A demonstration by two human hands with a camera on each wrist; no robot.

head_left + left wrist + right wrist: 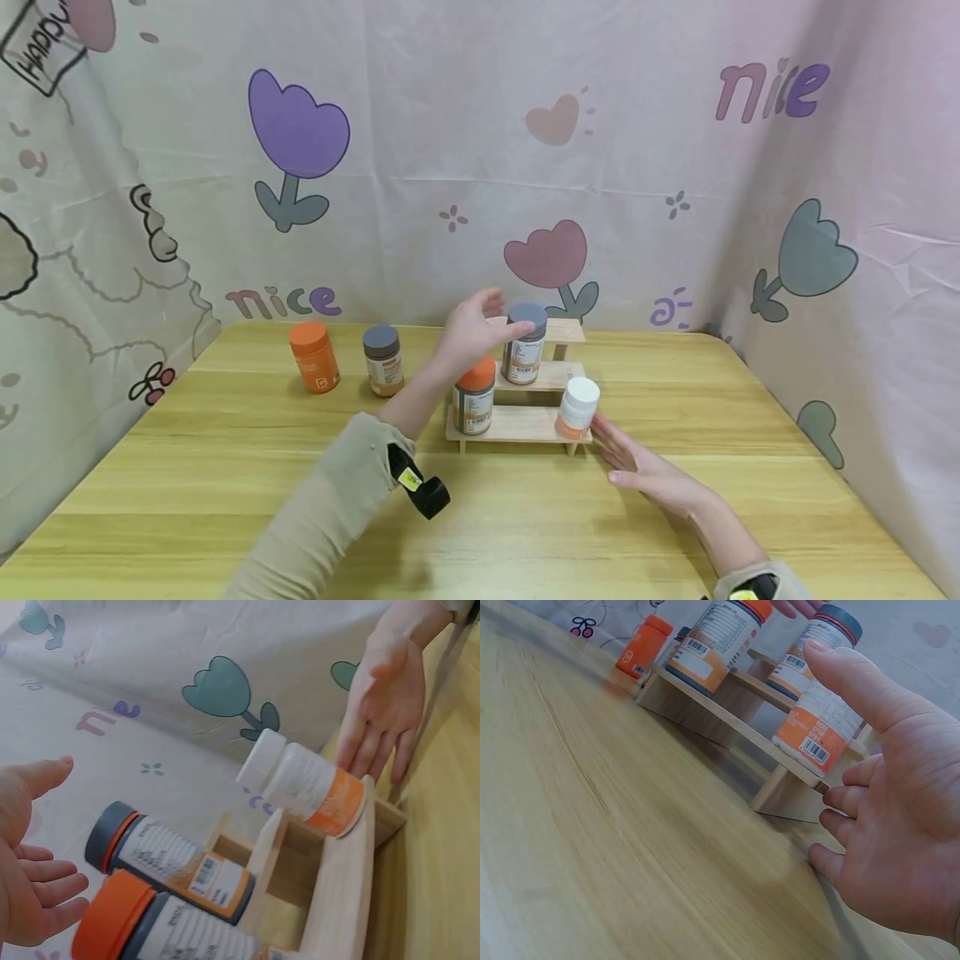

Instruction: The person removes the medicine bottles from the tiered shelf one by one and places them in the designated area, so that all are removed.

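A small tiered wooden shelf [517, 423] stands on the table. On its lowest step an orange-capped bottle [475, 408] is at the left and a white-capped bottle [577, 408] at the right end. The middle step bears a grey-capped bottle [522, 354]. My left hand [474, 331] reaches in beside this grey-capped bottle, its thumb overlapping the cap in the head view; the left wrist view shows the fingers spread and apart from the bottles. Beside the white-capped bottle, my right hand [654, 479] has its fingers extended by the shelf's right end, palm facing the shelf, holding nothing.
Left of the shelf, an orange bottle [315, 358] and a second grey-capped bottle [384, 362] stand on the wooden table [225, 500]. A printed cloth [420, 125] hangs behind the table and along its sides.
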